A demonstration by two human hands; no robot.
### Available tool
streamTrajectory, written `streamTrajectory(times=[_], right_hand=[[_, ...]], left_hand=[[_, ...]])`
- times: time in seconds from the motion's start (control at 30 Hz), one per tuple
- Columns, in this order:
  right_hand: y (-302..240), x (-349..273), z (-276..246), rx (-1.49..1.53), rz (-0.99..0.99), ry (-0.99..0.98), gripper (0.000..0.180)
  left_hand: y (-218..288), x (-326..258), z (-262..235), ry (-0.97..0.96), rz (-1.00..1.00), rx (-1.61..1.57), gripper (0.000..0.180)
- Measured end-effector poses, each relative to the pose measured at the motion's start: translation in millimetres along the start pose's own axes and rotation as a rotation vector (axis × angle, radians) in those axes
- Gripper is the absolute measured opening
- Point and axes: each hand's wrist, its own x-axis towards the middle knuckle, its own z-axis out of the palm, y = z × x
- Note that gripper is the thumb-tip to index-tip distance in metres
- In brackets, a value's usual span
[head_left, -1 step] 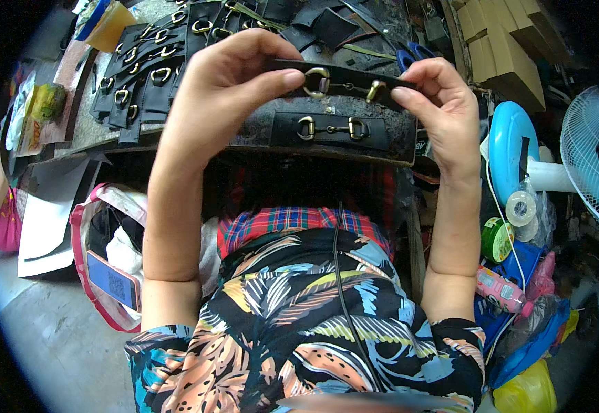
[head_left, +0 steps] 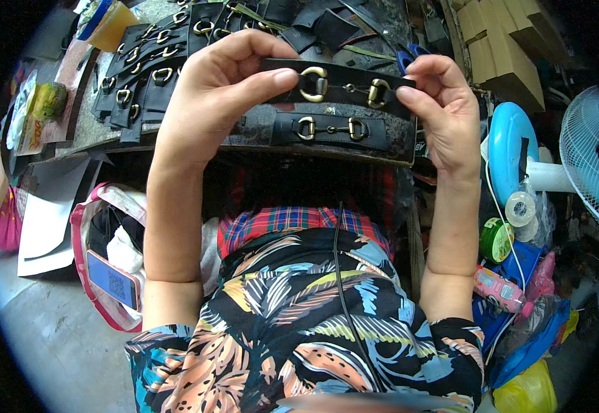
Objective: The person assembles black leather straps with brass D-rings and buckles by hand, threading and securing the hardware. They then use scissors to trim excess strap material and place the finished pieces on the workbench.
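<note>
Both my hands hold up a black leather strap (head_left: pixel 349 74) above the table edge, stretched between them. It carries a brass-coloured horsebit buckle (head_left: pixel 313 85), with a D-shaped ring near each hand and a thin link between. My left hand (head_left: pixel 234 76) pinches the left end between thumb and fingers. The right end is gripped by my right hand (head_left: pixel 440 93), its thumb in front beside the ring. Just below, a second black strap (head_left: pixel 285 131) with the same kind of bit lies flat at the table's near edge.
Several black straps with brass rings (head_left: pixel 161 76) lie at the left of the worktable (head_left: pixel 244 134). Blue-handled scissors (head_left: pixel 406 58) rest behind my right hand. Cardboard boxes (head_left: pixel 499 69) and a white fan (head_left: pixel 589 151) stand right. A bag with a phone (head_left: pixel 113 279) sits lower left.
The held strap has turned slightly, so its bit and both rings face me more fully. Both hands keep their hold in nearly the same place.
</note>
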Motion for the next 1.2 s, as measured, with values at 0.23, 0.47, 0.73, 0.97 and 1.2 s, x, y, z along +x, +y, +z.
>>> streamTrajectory(times=[0.23, 0.47, 0.73, 0.97, 1.2], right_hand=[[16.3, -10.2, 22.6, 0.725, -0.077, -0.095, 0.039], [17.6, -9.8, 20.0, 0.435, 0.010, 0.052, 0.044], [1.6, -31.4, 25.7, 0.127, 0.109, -0.109, 0.044], [19.9, -33.4, 46.3, 0.231, -0.171, 0.107, 0.030], [22.0, -34.8, 45.0, 0.182, -0.107, 0.117, 0.037]], left_hand=[[-27.0, -23.7, 16.9, 0.072, -0.053, -0.628, 0.021], [-24.9, -30.9, 12.2, 0.181, -0.069, -0.238, 0.023], [-21.3, -44.9, 21.0, 0.175, -0.123, -0.354, 0.025], [-23.3, -50.2, 27.6, 0.169, -0.166, -0.323, 0.026], [-27.6, -49.7, 24.2, 0.173, -0.166, -0.308, 0.025]])
